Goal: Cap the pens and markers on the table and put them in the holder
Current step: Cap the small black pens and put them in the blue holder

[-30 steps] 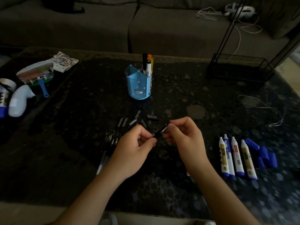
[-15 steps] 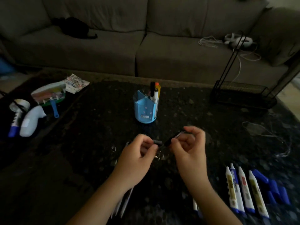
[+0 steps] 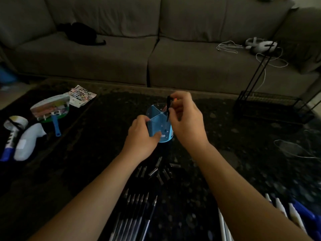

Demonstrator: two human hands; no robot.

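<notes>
Nearest the viewer, below both grips, a row of uncapped pens (image 3: 137, 211) lies side by side on the dark speckled worktop (image 3: 225, 129), points away from the viewer. About seven tips can be counted, though they are blurred. Just beyond them sits a loose cluster of small dark caps (image 3: 157, 171), too jumbled to count. Low and to the right of the grips, at least three white markers (image 3: 280, 206) show past the right forearm.

The left hand (image 3: 141, 136) grips the left side of the single light blue holder (image 3: 165, 132), fingers curled on its wall and thumb on its front. The right hand (image 3: 188, 124) pinches one black capped pen (image 3: 168, 105) between thumb and fingertips. The pen stands almost upright, its lower end down at the opening on the holder's right side. Inner walls split the holder into compartments. An orange tip peeks up behind the right fingers.

Far left of the grips lie a fan with a blue handle (image 3: 52, 110), a sticker sheet (image 3: 81, 95), a white bottle (image 3: 27, 141) and a tape roll (image 3: 15, 122). Far right stands a black wire rack (image 3: 271, 106). Beyond is a grey sofa (image 3: 156, 58) with a white headset (image 3: 258, 46) on it.
</notes>
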